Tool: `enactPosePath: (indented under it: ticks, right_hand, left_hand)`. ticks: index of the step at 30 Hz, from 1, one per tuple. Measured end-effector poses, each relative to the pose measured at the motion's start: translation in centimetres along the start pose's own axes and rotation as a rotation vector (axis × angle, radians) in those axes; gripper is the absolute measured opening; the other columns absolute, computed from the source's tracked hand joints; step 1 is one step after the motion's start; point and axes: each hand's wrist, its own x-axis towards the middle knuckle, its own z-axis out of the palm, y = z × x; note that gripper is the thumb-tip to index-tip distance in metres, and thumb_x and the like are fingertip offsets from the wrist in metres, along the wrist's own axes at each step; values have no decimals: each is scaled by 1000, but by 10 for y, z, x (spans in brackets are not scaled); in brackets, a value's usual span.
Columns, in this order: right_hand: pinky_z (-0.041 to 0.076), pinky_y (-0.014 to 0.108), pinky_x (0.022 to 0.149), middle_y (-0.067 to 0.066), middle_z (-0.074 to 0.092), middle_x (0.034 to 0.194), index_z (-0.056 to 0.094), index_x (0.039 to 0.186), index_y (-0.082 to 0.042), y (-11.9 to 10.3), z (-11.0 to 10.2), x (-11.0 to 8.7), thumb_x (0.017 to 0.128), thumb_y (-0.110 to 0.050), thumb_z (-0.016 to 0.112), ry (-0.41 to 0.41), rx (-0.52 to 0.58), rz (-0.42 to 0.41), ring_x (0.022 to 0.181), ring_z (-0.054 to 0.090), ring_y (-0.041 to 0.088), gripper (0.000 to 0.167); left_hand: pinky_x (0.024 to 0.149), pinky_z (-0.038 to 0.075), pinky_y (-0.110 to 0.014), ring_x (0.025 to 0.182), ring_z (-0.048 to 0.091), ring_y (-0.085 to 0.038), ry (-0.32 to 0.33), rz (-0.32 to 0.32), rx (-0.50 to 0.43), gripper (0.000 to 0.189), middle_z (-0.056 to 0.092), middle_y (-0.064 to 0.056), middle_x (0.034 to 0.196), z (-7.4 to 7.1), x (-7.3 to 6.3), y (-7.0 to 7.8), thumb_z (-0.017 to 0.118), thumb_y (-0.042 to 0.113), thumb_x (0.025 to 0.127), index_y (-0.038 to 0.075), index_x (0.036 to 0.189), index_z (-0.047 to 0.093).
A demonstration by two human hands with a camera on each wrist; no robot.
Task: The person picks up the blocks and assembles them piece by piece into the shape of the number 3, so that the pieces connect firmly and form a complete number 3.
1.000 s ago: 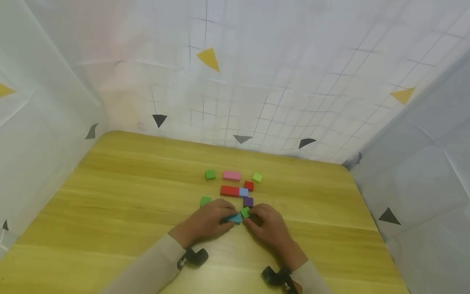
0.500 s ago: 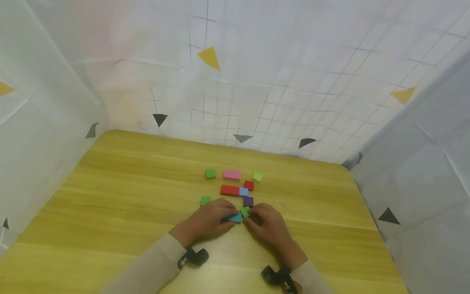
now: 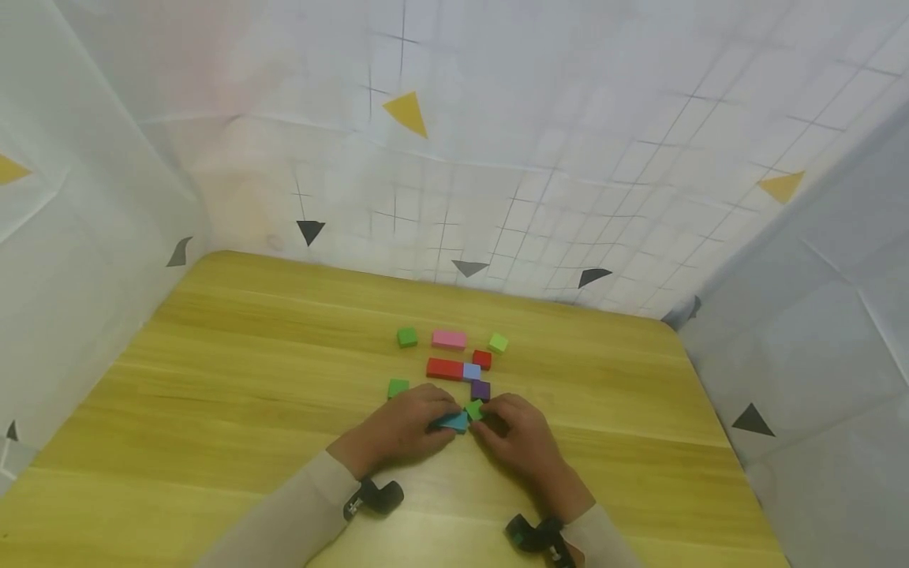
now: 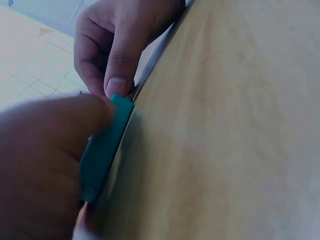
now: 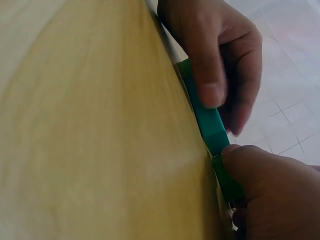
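My left hand (image 3: 410, 422) grips a long blue block (image 3: 454, 424) between thumb and fingers, low on the wooden table. My right hand (image 3: 524, 438) pinches a small green block (image 3: 473, 409) just right of the blue one's end. In the right wrist view the green block (image 5: 227, 181) sits end to end with the blue block (image 5: 211, 129). The left wrist view has the blue block (image 4: 104, 155) lying along the tabletop, its far end by the right thumb. Directly beyond the green block is a purple block (image 3: 480, 390).
Farther back lie a long red block (image 3: 444, 369) against a light blue block (image 3: 472, 371), a small red block (image 3: 482, 360), a pink block (image 3: 449, 340) and a lime block (image 3: 498, 342). Two green blocks (image 3: 407, 338) are on the left. White sheeting (image 3: 497, 197) surrounds the table (image 3: 625, 379).
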Motion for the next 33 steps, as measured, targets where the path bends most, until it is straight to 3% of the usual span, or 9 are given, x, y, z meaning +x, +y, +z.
enactPosePath:
  ticks: [5, 11, 13, 18, 23, 33]
  right_hand:
    - [57, 31, 80, -3, 69, 97, 72, 99, -12, 0, 0, 0, 83, -28, 82, 4, -8, -9, 89, 64, 12, 25]
    - [57, 31, 79, -4, 69, 97, 72, 99, -13, 0, 0, 0, 83, -28, 82, 5, -15, -5, 89, 64, 11, 24]
    - [58, 31, 78, -5, 69, 97, 72, 99, -13, 0, 0, 0, 83, -29, 82, 8, -20, -8, 88, 64, 11, 24]
    - [58, 31, 80, -5, 69, 99, 73, 99, -13, 0, 1, 1, 83, -31, 81, 2, -26, -1, 91, 65, 10, 25]
    - [58, 33, 82, -4, 68, 102, 72, 101, -13, 0, 0, 0, 84, -30, 80, -7, -1, 4, 93, 66, 12, 25]
    - [58, 34, 80, -1, 68, 101, 73, 99, -11, -2, -1, 1, 81, -28, 82, 38, -30, -43, 92, 65, 14, 26]
  left_hand:
    - [96, 52, -26, 108, 61, -12, 73, -9, 6, 27, 68, 2, 112, -1, 0, 0, 68, 26, 92, 10, 113, 70]
    - [89, 56, -30, 100, 64, -16, 230, -34, 99, 19, 71, -1, 104, -4, 0, -8, 63, 15, 90, 7, 105, 72]
    - [88, 57, -31, 98, 65, -17, 277, -61, 144, 18, 72, -2, 101, -5, -2, -14, 62, 13, 89, 7, 103, 72]
    - [86, 58, -34, 99, 67, -18, 350, -201, 188, 18, 73, -2, 101, -12, -9, -26, 61, 14, 88, 7, 99, 73]
    - [84, 59, -36, 100, 67, -20, 341, -278, 193, 19, 72, -2, 103, -18, -14, -29, 60, 14, 88, 7, 100, 73]
    - [84, 58, -36, 102, 64, -18, 264, -331, 166, 28, 68, -1, 106, -26, -31, -27, 69, 20, 84, 7, 109, 72]
